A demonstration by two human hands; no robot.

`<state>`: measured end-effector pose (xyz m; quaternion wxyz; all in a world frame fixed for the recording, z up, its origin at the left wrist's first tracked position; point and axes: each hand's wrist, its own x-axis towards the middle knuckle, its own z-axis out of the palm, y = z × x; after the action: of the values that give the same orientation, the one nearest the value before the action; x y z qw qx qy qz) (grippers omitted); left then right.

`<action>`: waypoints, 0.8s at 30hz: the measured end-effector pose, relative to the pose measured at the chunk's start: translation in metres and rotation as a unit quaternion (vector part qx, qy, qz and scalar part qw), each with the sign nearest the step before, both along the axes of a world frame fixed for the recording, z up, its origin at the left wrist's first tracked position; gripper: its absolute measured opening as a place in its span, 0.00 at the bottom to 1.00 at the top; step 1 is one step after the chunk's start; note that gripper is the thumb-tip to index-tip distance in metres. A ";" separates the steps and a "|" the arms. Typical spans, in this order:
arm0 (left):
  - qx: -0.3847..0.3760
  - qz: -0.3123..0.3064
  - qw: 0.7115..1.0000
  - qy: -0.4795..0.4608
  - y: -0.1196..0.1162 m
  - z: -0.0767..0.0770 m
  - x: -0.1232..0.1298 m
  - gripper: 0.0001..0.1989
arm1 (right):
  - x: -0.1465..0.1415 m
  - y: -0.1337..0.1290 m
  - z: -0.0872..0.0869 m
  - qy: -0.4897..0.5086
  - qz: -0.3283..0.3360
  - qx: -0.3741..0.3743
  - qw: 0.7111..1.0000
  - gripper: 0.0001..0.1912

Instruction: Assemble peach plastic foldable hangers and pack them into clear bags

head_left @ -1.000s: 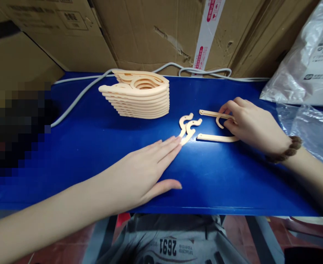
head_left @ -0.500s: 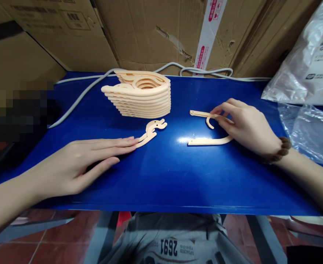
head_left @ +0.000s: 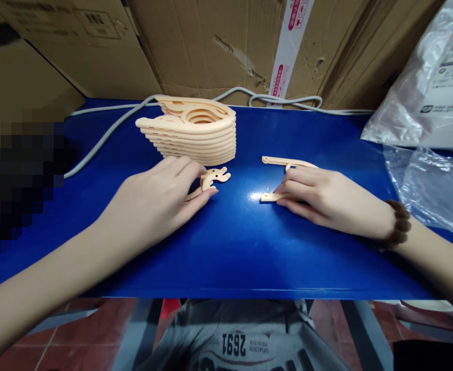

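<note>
My left hand [head_left: 160, 193] is closed, with thumb and fingers pinching a cream plastic hanger piece [head_left: 215, 176] that has holes and notched, hooked ends. Part of that piece is hidden under the fingers. To the right, my right hand [head_left: 319, 198] has its fingers closed around a straight-ended cream hanger arm [head_left: 268, 197] lying on the table. Just beyond its knuckles lies another slim hanger arm [head_left: 275, 160], with a hook [head_left: 289, 167] beside it, mostly covered by the hand. A neat stack of cream folding hangers [head_left: 195, 136] stands behind my left hand.
The blue table [head_left: 226, 247] has a grey-white cable [head_left: 99, 149] running along its back and left. Cardboard boxes [head_left: 195, 51] stand behind it. A clear plastic bag with a label [head_left: 423, 98] sits at the back right, more plastic film [head_left: 423, 180] below it.
My left hand has gone from lying flat with stretched fingers to pinching the notched hanger piece. My right hand has moved toward me and left, from the hook to the nearer hanger arm.
</note>
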<state>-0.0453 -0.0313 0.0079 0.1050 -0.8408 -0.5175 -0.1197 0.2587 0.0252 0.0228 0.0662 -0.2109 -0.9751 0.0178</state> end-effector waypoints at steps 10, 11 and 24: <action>-0.061 0.003 0.997 -0.050 0.010 0.000 0.024 0.10 | -0.005 -0.007 -0.008 -0.038 -0.022 0.067 0.997 0.22; -0.079 -0.002 0.995 -0.064 0.012 0.000 0.026 0.10 | -0.005 -0.008 -0.009 -0.041 -0.019 0.084 0.995 0.23; -0.077 -0.122 0.977 -0.157 0.018 0.014 0.050 0.07 | -0.002 -0.003 -0.015 -0.010 -0.047 0.114 0.992 0.22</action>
<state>0.0047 -0.0137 0.0222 -0.0583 -0.8738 -0.4287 -0.2220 0.2563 0.0220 0.0076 0.0808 -0.2473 -0.9605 -0.0989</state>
